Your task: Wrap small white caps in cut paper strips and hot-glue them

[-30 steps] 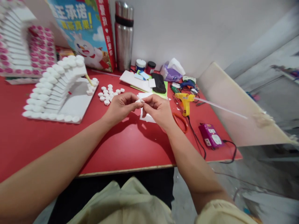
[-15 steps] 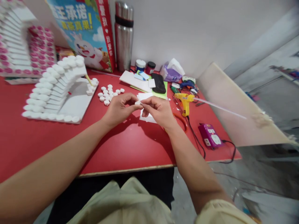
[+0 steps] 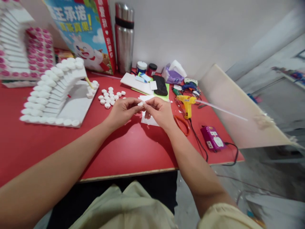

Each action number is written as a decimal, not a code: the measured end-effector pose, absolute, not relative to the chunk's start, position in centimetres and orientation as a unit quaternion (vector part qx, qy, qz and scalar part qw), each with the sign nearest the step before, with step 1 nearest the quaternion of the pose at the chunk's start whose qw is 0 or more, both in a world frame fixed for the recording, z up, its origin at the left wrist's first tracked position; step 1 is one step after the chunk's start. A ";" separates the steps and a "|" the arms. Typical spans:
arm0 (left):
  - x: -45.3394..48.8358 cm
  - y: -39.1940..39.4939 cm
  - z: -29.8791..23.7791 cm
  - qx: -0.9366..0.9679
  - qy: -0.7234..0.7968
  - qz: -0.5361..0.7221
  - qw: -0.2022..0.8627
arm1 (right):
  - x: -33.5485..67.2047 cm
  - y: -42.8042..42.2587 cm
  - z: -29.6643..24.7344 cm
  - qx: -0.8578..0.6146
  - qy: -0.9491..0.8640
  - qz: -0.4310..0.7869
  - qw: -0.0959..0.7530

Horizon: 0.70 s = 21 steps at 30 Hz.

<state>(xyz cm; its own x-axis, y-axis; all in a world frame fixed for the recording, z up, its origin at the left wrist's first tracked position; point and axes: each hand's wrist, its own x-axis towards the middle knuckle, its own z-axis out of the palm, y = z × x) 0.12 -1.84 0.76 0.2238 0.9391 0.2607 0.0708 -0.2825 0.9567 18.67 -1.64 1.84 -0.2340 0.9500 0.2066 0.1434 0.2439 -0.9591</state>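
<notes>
My left hand [image 3: 124,110] and my right hand [image 3: 160,111] meet over the red table [image 3: 133,149], fingertips pinched together on a small white round cap [image 3: 140,103]. Under my right hand lie white paper scraps [image 3: 147,120]. A loose pile of white caps [image 3: 110,96] sits just beyond my left hand. A stepped white model [image 3: 56,92] edged with white caps stands at the left.
A yellow glue gun [image 3: 187,104] with a long glue stick, orange scissors [image 3: 182,124] and a purple power strip [image 3: 212,137] lie to the right. At the back stand a steel flask [image 3: 124,38], a colourful box [image 3: 81,31], white boards [image 3: 137,82], a black case [image 3: 160,85] and a pink-and-white model [image 3: 26,51].
Both hands have stayed together on the white cap, with only small finger movements. The view has shifted slightly.
</notes>
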 end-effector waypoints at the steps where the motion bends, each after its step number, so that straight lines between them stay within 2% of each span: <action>1: 0.1 -1.7 0.7 0.635 0.398 0.479 0.457 | 18.8 -1.6 1.9 -0.426 -0.638 0.460 0.448; 9: 0.2 -1.7 1.2 0.606 0.406 0.453 0.513 | 18.8 -1.1 1.6 -0.475 -0.650 0.383 0.454; 16: 0.0 -1.6 0.6 0.498 0.375 0.438 0.648 | 18.7 -1.0 1.3 -0.448 -0.552 0.522 0.471; 21: -0.1 -1.8 0.7 0.475 0.377 0.423 0.674 | 18.7 -1.1 1.7 -0.433 -0.544 0.538 0.478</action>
<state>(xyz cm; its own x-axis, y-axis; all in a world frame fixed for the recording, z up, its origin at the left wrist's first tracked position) -0.07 -1.78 0.70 0.3591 0.9273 -0.1059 -0.2113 0.1913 0.9585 18.72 -1.10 1.74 -0.1698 0.9840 0.0545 -0.0429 0.0479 -0.9979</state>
